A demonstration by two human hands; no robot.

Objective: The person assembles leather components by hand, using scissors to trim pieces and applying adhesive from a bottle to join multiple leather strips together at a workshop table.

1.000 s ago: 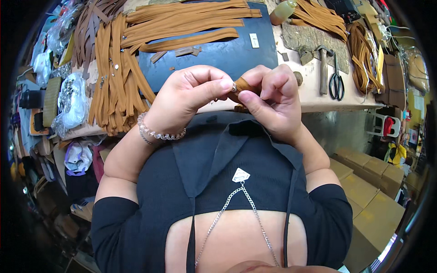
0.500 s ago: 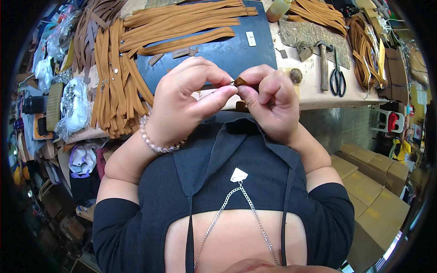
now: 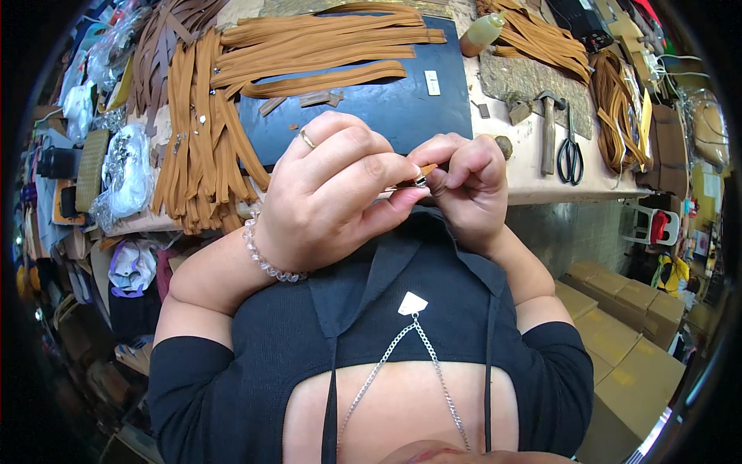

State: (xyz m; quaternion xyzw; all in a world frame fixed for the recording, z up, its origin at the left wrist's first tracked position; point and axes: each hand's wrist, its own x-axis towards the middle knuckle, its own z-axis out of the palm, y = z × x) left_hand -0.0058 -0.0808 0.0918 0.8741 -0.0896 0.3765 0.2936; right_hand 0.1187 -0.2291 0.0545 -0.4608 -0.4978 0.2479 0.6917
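Head view: pale workbench (image 3: 528, 172); landmark, the dark blue mat (image 3: 434, 117). Brown zipper strips (image 3: 325, 35) run along its far side; hammer (image 3: 549, 141) and scissors (image 3: 570, 161) lie to its right. Since half a second ago the left hand (image 3: 340, 166) has rolled back-up, ring (image 3: 308, 139) now showing, and the pinch has drawn nearer us, off the mat; we judge it a fresh grip on the metal piece (image 3: 420, 182). That piece sits just nearer than the mat's near edge: tiny, silvery, part-hidden. Left thumb and forefinger close on it; right hand (image 3: 469, 184) fingertips clamp the orange-brown strip end (image 3: 427, 169) beside it
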